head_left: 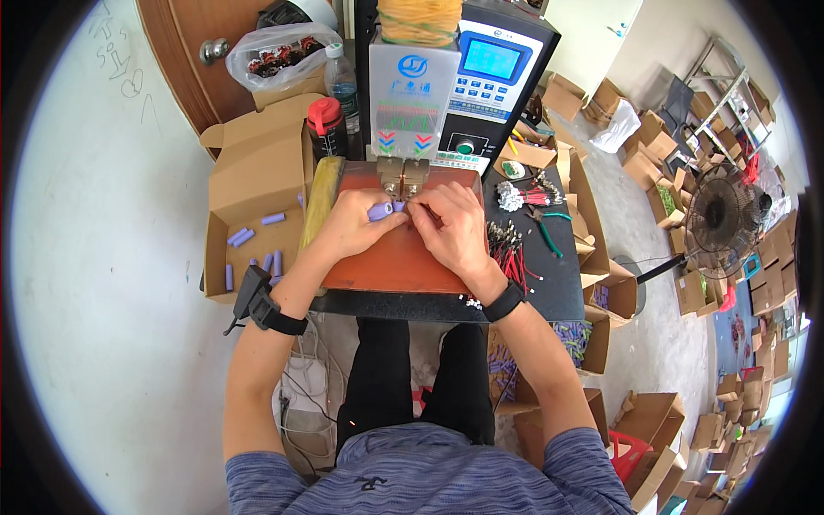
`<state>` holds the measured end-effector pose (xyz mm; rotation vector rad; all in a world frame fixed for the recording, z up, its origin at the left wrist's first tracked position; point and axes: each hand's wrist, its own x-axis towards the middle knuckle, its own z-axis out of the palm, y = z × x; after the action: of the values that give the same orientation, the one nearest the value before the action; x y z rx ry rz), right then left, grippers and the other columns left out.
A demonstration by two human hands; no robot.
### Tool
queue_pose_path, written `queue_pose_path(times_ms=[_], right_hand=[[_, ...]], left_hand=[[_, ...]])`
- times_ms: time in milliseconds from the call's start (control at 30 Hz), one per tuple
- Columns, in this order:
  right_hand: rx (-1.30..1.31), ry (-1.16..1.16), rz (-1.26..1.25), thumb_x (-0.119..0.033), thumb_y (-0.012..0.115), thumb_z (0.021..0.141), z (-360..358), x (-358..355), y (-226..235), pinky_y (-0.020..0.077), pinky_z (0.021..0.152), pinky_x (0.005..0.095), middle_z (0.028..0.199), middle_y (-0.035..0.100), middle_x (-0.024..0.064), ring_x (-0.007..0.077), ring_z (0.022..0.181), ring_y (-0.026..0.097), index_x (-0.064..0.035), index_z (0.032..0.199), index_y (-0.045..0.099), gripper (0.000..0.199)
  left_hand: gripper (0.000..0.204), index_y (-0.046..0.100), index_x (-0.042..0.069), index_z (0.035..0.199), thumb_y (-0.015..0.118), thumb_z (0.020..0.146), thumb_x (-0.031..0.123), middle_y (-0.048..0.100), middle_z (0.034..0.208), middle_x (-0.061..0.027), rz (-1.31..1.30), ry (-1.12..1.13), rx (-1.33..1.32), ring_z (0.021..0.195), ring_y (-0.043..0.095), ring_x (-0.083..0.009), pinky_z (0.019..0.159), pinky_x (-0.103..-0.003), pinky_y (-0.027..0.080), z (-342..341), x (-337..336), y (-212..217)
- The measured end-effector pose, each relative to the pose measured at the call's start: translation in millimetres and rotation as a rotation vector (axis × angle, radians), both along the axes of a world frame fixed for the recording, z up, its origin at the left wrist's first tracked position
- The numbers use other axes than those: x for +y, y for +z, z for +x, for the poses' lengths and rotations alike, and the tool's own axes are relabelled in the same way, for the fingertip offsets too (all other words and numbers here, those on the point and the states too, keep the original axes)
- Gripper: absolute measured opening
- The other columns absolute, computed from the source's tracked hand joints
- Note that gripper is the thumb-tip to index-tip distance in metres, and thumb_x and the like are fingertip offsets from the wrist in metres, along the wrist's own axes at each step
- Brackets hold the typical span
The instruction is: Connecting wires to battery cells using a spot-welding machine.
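At the foot of a spot welder (414,103), my left hand (350,225) is closed around a purple cylindrical battery cell (379,211), its pale end turned toward the electrodes. A second bit of purple shows between my two hands, right under the metal electrode holders (403,172). My right hand (453,225) is pinched close beside it, thumb and fingertips together; whatever they hold is too small or hidden to name. Both hands are over a red-brown mat (386,273) on the bench.
An open cardboard box (257,197) with loose purple cells stands left, beside a red-capped bottle (326,124). On the bench's right lie bundles of red and black leads (513,257) and green-handled pliers (546,233). Cell-filled boxes (570,343) sit lower right; a fan (723,219) stands farther off.
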<state>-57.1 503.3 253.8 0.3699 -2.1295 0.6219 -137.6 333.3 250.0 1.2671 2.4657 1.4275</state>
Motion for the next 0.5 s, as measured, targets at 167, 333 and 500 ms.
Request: queue_pose_path(times_ms=[167, 333, 500], right_hand=[[-0.005, -0.005, -0.018, -0.008, 0.07, 0.074, 1, 0, 1, 0.0408, 0.063, 0.0365, 0.073, 0.061, 0.0036, 0.0244, 0.07, 0.056, -0.0074, 0.08, 0.065, 0.007], [-0.003, 0.003, -0.021, -0.007, 0.07, 0.074, 0, -1, 1, 0.0409, 0.064, 0.0367, 0.073, 0.061, 0.0037, 0.0245, 0.07, 0.057, -0.0073, 0.079, 0.065, 0.007], [0.007, 0.01, -0.02, -0.008, 0.07, 0.074, -1, -8, 0, 0.0404, 0.064, 0.0363, 0.072, 0.061, 0.0034, 0.0242, 0.07, 0.056, -0.008, 0.078, 0.064, 0.007]], left_hand=[[0.026, 0.068, -0.002, 0.088, 0.076, 0.078, 0.021, 0.063, 0.069, -0.0138, 0.005, 0.012, 0.013, 0.059, 0.054, -0.0185, 0.059, -0.032, 0.045, 1, 2, 2], [0.026, 0.068, -0.002, 0.087, 0.076, 0.078, 0.021, 0.063, 0.069, -0.014, 0.062, -0.016, -0.033, 0.059, 0.054, -0.0186, 0.059, -0.032, 0.045, 3, 0, 2], [0.024, 0.068, -0.001, 0.088, 0.075, 0.079, 0.02, 0.063, 0.07, -0.0141, 0.004, 0.011, 0.011, 0.059, 0.054, -0.0185, 0.06, -0.032, 0.045, 1, -8, -1]])
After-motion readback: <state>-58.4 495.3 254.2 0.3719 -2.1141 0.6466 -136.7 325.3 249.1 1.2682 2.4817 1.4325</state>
